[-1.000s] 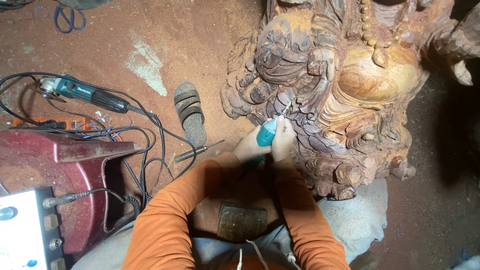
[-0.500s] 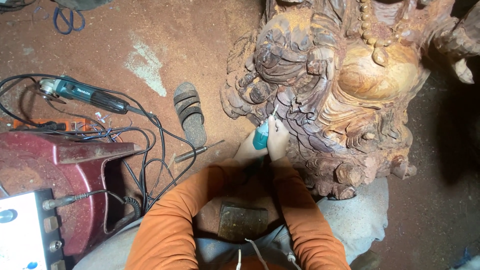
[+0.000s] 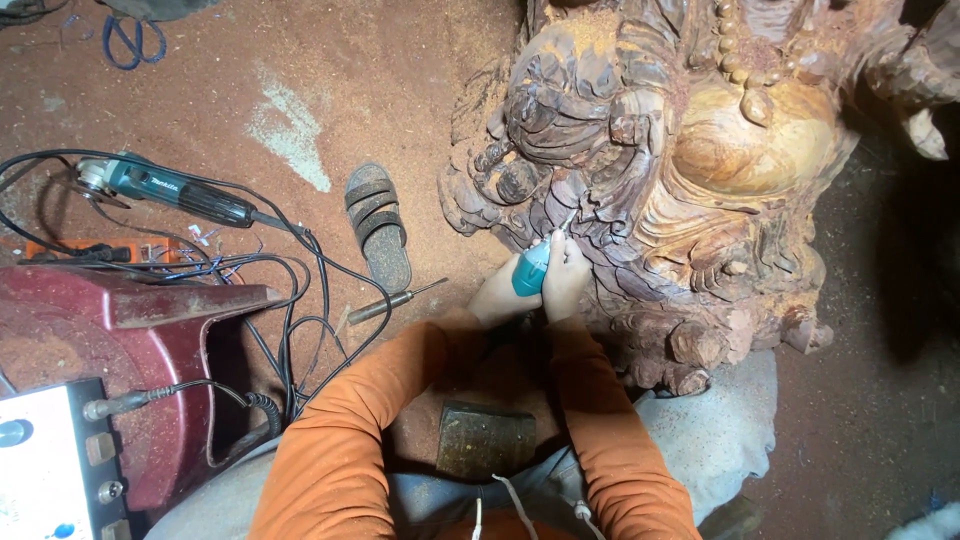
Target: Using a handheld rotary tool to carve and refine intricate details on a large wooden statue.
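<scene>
Both hands, left hand [image 3: 497, 296] and right hand [image 3: 565, 278], clasp the teal handheld rotary carving tool [image 3: 531, 269] against the large brown carved wooden sculpture [image 3: 680, 170]'s lower left folds; steady, light strokes suit best.

Even warm light, sharp centre, deep shadow at right edge, slight wide-angle bending at corners

Floor [image 3: 300, 60]: red-brown dirt, coated w/ sawdust; pale patch [image 3: 290, 130] at approx 10 o'clock. Dark red plastic stool [image 3: 130, 350] at 8 o'clock, dusty. Black cables [image 3: 290, 300] tangled across the floor beside it. Teal angle grinder [image 3: 165, 188] at 9–10 o'clock. Single sandal [image 3: 378, 228] near centre-left. White control box [image 3: 45, 470] in the 7–8 o'clock corner. Deep shadow on the right side, 3 o'clock. Light even, from above.
</scene>
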